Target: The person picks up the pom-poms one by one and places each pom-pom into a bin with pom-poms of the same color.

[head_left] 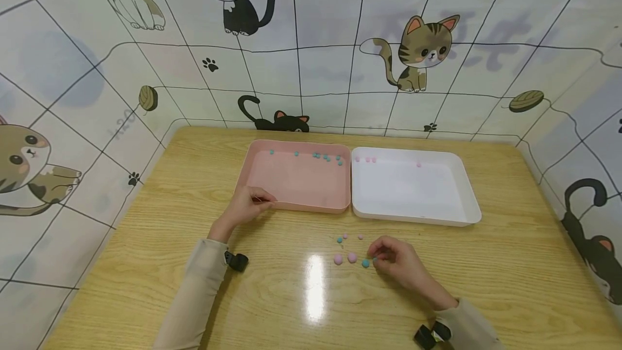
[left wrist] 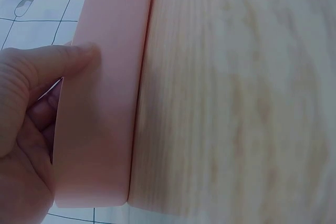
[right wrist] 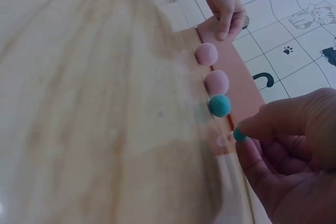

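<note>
My left hand grips the front wall of a pink tray near its left corner, thumb on the outside, as the left wrist view shows. Just above the table my right hand pinches a small teal ball between thumb and finger. Beside it on the table lie a teal ball and two larger pink balls. Slightly farther back sit a small teal ball and two tiny pink balls. Several teal balls lie along the pink tray's back.
A white tray stands against the pink tray's right side, with several pink balls toward its back. Both trays rest on a wooden table. A cat-printed covering rises behind and at the sides.
</note>
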The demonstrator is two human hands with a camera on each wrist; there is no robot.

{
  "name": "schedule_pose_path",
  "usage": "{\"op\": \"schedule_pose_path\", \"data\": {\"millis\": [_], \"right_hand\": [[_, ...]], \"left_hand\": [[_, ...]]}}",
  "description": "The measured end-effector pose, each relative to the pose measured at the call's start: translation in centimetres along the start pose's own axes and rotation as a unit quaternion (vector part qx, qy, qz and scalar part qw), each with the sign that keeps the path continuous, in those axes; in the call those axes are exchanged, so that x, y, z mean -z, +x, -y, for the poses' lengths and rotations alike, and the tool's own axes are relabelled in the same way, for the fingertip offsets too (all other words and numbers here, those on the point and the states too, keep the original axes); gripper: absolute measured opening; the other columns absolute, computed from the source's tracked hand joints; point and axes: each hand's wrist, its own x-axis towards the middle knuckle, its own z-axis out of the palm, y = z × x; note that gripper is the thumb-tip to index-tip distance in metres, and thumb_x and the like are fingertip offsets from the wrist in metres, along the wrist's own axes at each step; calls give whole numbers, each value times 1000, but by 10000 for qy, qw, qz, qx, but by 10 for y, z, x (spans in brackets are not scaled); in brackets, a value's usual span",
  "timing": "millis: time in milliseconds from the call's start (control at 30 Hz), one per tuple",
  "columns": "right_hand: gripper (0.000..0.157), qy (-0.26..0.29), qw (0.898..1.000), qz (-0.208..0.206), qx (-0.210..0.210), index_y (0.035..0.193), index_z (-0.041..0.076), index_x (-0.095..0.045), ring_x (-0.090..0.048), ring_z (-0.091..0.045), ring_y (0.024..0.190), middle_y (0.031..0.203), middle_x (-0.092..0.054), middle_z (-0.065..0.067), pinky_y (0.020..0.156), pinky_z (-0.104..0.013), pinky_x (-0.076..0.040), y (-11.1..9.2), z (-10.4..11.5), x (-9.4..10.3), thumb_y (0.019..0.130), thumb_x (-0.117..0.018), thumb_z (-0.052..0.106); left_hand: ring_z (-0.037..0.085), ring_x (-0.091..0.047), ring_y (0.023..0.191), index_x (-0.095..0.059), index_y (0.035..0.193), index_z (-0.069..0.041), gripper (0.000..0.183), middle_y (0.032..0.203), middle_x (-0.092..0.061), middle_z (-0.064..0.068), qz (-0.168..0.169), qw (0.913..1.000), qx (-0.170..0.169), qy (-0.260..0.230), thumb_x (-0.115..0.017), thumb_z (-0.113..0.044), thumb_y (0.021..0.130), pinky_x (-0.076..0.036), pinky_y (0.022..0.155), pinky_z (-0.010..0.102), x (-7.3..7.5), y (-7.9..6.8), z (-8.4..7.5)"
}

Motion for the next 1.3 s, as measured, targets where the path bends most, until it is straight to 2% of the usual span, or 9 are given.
{"op": "schedule_pose_path", "data": {"millis": [467, 800, 967, 1300], "right_hand": [[22, 190, 9995, -168, 197, 93, -7, -61, -58, -7, 86, 91, -62, -21, 74, -22, -52, 24, 16, 11, 76, -60, -21], [19, 344, 9966, -339, 671, 94, -8, -61, -60, -11, 87, 91, -61, -24, 76, -20, -51, 52, 32, 15, 79, -59, -19], [19, 466, 9964, -342, 614, 95, -6, -62, -59, -10, 88, 92, -62, -23, 78, -21, -51, 64, 39, 14, 80, -59, -17], [14, 684, 9959, -456, 373, 95, -9, -61, -60, -19, 86, 94, -61, -26, 78, -21, -51, 90, 46, 7, 82, -61, -14]], "left_hand": [[18, -64, 71, -74, 83, 1, 6, 80, -69, 10, 22, 10000, -10, 46, -69, 5, 81, -53, 64, 25, 1, 1, 0], [18, -64, 72, -74, 84, 1, 7, 81, -69, 10, 40, 10000, 44, 72, -69, 4, 81, -53, 64, 24, 1, 2, -1], [19, -64, 72, -74, 84, 1, 7, 81, -69, 10, 48, 10000, 40, 64, -69, 5, 81, -53, 64, 24, 1, 2, -1], [14, -63, 71, -74, 83, 0, 6, 80, -70, 9, 9, 10000, 57, 61, -69, 4, 80, -54, 63, 24, 1, 0, 0]]}}
